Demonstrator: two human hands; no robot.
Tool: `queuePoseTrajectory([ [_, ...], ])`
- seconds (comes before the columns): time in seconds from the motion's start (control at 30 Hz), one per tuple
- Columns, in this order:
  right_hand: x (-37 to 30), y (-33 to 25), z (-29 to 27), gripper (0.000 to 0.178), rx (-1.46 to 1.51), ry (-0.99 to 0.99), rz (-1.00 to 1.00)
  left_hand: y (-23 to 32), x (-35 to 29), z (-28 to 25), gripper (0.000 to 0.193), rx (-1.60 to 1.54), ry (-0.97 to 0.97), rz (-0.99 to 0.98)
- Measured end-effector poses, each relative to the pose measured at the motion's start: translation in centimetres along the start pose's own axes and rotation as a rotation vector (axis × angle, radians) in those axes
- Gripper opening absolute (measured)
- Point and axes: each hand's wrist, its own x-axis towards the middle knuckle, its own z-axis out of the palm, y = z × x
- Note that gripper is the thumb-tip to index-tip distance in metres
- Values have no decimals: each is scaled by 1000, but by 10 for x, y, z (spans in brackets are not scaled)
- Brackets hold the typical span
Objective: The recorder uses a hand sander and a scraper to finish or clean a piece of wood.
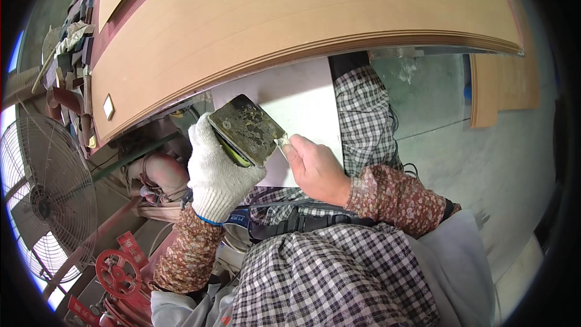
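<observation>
A big, flat stack of tan boards (315, 12) stretches across the room like a wide table. The hard floor (430, 206) is gray-green, with a thin straight line on it. More tan boards (508, 82) lie off to the right. On the left stands a big round fan (41, 204) with a wire cage, near a red wheel (120, 272). Bright white light (8, 120) shines behind the fan.
</observation>
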Motion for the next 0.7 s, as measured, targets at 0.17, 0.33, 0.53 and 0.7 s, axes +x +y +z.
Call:
queuePoseTrajectory([
  [0.17, -4, 0, 4, 28, 63, 71, -76, 2, 0, -1, 96, 28, 19, 19],
  [0.33, -9, -2, 7, 31, 92, 53, -104, 1, -2, 0, 97, 38, 31, 48],
  [0.53, -7, -2, 8, 30, 19, 166, 2, 1, -7, 1, 94, 47, 60, 88],
  [0.7, -12, -7, 9, 28, 73, 58, -56, -1, -9, 3, 89, 38, 84, 96],
])
